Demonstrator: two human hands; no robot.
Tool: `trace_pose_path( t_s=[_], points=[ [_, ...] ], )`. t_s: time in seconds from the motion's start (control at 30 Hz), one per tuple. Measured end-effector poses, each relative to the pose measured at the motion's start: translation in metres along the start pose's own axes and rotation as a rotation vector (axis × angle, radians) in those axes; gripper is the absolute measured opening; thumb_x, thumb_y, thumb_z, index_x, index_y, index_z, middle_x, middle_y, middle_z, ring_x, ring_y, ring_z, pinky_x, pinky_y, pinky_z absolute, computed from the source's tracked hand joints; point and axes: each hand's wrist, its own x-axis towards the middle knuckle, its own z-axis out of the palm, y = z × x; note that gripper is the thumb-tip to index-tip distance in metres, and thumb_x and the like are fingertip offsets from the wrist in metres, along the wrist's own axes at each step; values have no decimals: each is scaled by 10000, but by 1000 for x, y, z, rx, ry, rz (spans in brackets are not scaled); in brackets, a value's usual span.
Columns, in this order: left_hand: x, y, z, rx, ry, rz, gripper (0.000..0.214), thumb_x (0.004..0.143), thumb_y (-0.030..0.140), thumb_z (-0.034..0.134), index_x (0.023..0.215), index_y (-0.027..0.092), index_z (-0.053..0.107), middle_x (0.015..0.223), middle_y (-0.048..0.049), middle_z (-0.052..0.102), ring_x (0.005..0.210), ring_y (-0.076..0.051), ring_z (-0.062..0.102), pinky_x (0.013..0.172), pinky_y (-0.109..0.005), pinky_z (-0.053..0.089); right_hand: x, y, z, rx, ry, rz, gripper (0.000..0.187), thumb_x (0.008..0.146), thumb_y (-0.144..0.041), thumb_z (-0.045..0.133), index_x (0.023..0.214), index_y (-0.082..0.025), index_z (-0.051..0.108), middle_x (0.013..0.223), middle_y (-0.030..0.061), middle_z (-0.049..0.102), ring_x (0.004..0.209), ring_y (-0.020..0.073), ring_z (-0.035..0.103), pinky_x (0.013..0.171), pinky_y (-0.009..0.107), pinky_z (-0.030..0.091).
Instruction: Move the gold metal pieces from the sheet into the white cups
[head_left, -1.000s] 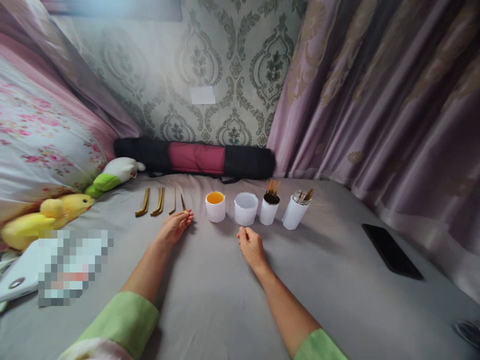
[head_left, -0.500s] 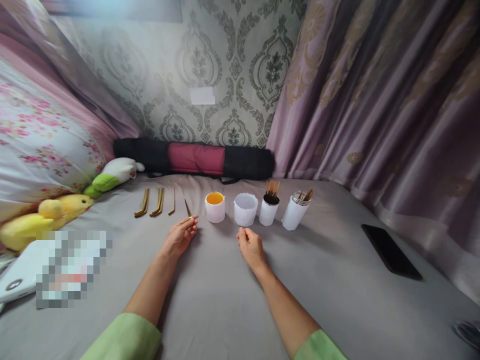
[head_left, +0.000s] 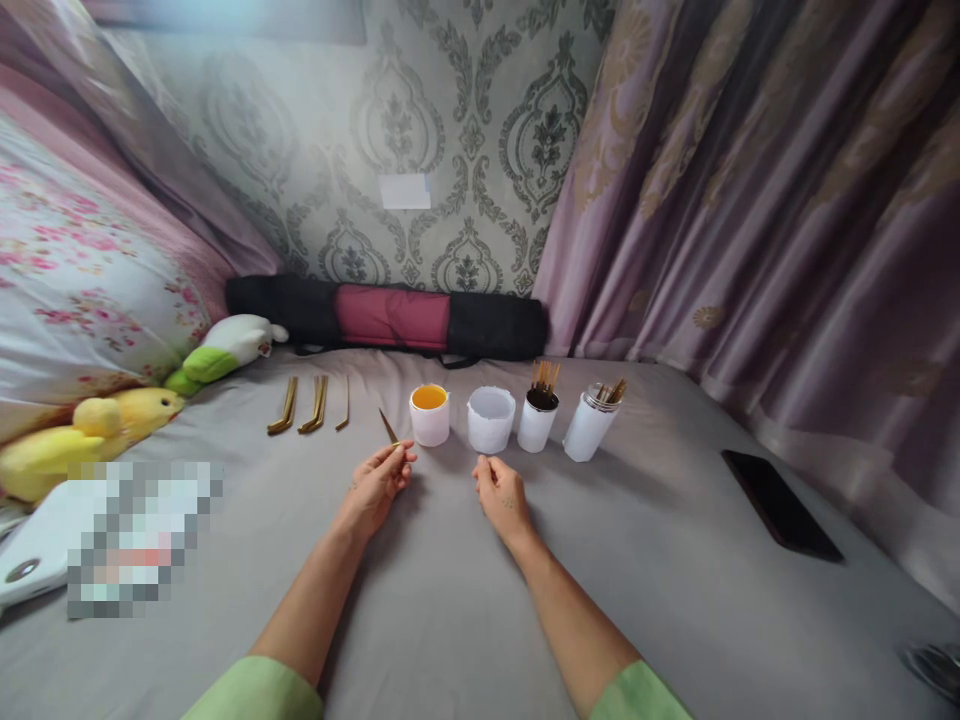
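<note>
My left hand [head_left: 383, 478] pinches a thin gold-brown stick [head_left: 388, 424] whose far end points up and left; the rest of it is hidden by my fingers. In front of that hand stands a white cup with an orange inside [head_left: 430, 422]. My right hand [head_left: 501, 494] is closed in a loose fist just below a wider white cup [head_left: 491, 425]; whether anything is in it is hidden. To the left lie two bundles of bent gold rods [head_left: 285, 410], [head_left: 318, 408] and a single bent rod [head_left: 344, 405].
Right of the cups stand a white can of thin sticks [head_left: 537, 425] and a tilted white jar with brown sticks [head_left: 589, 430]. A black phone [head_left: 780, 505] lies far right. Plush toys [head_left: 82, 440] sit left, and a long black-and-red bag [head_left: 394, 318] lies along the wall.
My left hand has moved a little to the right with the stick, which leans nearer the orange-lined cup. My right hand has stayed in place.
</note>
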Motion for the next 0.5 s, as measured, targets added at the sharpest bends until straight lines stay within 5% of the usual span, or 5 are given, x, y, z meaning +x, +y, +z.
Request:
trace_pose_path(
  t_s=[0.5],
  points=[
    [-24, -15, 14, 306, -11, 209, 407, 729, 445, 581, 1006, 149, 606, 724, -5, 566, 541, -61, 438, 489, -181, 349, -1, -2, -1, 6, -5, -1, 392, 859, -445, 353, 648, -172, 538, 526, 2, 529, 471, 96, 475, 448, 184, 329]
  ],
)
